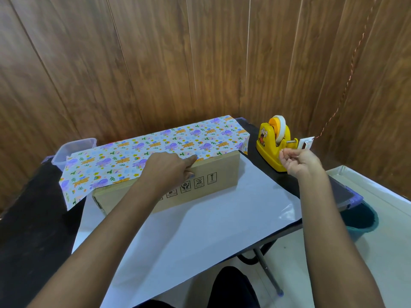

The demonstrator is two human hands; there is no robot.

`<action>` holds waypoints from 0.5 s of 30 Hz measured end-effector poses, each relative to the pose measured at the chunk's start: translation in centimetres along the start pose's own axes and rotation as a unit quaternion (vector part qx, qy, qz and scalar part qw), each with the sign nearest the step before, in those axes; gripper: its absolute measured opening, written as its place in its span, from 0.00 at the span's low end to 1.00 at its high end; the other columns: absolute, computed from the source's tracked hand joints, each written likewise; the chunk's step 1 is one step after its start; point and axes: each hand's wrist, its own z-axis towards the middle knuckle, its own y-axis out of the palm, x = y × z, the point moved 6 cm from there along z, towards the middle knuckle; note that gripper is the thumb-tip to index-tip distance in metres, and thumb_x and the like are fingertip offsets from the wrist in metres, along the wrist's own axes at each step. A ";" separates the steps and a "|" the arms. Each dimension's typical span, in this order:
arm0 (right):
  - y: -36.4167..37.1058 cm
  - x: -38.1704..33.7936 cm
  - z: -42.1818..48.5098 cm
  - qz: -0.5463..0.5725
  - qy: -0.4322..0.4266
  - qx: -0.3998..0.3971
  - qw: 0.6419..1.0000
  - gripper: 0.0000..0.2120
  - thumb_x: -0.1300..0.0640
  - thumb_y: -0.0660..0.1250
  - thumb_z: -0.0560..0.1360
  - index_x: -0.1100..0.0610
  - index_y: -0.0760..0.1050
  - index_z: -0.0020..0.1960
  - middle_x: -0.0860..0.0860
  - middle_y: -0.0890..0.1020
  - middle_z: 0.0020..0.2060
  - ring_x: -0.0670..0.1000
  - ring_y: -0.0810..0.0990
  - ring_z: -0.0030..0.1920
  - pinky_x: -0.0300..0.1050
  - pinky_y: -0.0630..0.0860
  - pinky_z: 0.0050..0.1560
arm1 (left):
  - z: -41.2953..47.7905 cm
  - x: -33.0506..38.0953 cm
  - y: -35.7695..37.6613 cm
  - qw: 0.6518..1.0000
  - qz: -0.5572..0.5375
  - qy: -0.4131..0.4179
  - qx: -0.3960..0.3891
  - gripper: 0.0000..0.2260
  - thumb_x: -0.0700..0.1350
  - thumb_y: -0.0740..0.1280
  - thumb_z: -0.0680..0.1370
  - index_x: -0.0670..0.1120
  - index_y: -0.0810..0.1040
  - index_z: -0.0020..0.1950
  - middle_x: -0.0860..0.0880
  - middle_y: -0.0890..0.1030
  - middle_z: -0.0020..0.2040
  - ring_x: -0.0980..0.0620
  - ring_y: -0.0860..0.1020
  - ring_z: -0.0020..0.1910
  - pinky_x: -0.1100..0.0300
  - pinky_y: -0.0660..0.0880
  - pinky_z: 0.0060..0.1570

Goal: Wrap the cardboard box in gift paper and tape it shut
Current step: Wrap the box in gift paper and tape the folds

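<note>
While paper [155,143] covers it, box [222,185] runs left-right.

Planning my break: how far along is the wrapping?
Done: the far flap of gift paper lies over the cardboard box top. In hand: the left hand presses its edge down while the right hand pinches at the tape dispenser. Left: taping, the near flap lying flat, both ends.

Two bare hands in play, one left hand [169,172] and one right hand [300,162], and one long brown cardboard box [213,185]. One sheet of cartoon-printed gift paper [155,143] with a white underside, and one yellow plastic tape dispenser [269,150] carrying one roll of white tape [281,127]. One clear plastic tub [71,150], one teal bucket [364,221], one black table [33,218].
</note>
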 end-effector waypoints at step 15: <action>13.5 7.5 -5.9 -0.671 -0.053 -0.144 0.725 0.10 0.67 0.61 0.75 0.60 0.72 0.35 0.53 0.70 0.22 0.48 0.61 0.24 0.37 0.59 0.24 | 1.1 0.5 -0.3 0.999 0.013 0.035 -0.039 0.24 0.58 0.53 0.81 0.60 0.52 0.76 0.50 0.64 0.33 0.47 0.77 0.47 0.61 0.57 0.28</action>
